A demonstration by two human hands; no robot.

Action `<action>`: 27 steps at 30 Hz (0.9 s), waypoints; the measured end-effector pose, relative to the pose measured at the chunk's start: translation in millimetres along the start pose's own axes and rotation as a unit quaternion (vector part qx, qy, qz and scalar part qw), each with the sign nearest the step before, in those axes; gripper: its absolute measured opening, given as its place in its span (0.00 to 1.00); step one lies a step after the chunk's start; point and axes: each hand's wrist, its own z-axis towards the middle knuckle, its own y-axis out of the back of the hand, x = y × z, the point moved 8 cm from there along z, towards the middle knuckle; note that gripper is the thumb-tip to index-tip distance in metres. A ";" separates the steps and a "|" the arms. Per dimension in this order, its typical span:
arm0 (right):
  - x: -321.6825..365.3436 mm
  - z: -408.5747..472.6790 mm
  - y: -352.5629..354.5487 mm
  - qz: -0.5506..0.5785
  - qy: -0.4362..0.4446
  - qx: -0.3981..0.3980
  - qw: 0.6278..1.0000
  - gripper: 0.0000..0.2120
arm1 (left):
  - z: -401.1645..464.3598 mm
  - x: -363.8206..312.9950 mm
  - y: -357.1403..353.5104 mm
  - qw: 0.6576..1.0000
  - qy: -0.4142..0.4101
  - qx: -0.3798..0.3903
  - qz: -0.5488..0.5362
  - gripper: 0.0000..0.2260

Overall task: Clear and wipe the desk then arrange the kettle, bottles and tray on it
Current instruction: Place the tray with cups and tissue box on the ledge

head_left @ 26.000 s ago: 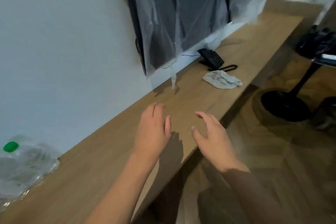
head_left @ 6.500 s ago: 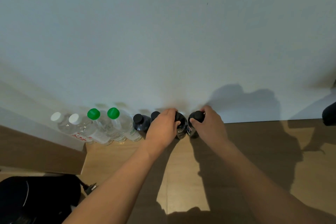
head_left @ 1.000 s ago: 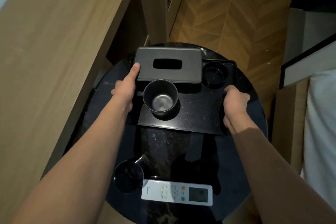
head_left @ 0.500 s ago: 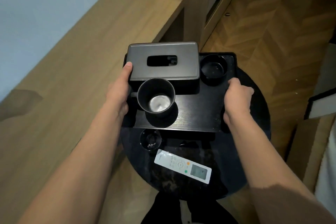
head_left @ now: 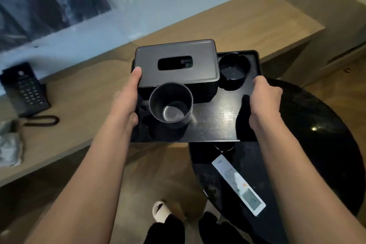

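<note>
The flat black rectangular tray [head_left: 213, 125] is off the round black glossy side table [head_left: 316, 134] and held in the air, partly above the long light wooden desk [head_left: 89, 95] and partly above the side table. On the tray: a dark grey rectangular tissue box [head_left: 176, 63] at its far left, a dark metal mug [head_left: 171, 105] in front of the box, and a small black round dish [head_left: 233, 71] at its far right corner.

Progress, as a judgement: the desk surface near the tray looks bare and wiped, so the tray step is under way but the tray is not yet set down. Kettle and bottles are not in view, so their state cannot be told. A crumpled grey cloth [head_left: 9, 144] and a black desk telephone [head_left: 25, 89] sit on the desk far left of the tray. A white remote control [head_left: 238, 184] lies on the side table, below the tray's near edge.

Left hand [head_left: 126, 101] grips the tray's left edge, thumb stretched up against the tissue box side; the fingers beneath are hidden. Right hand [head_left: 265, 103] clenches the tray's right edge, fingers curled round it.
</note>
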 end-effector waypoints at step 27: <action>-176.2 -573.2 -413.5 -0.206 0.109 0.458 0.858 0.29 | -258.0 144.8 689.4 0.833 0.014 -0.463 -0.302 0.48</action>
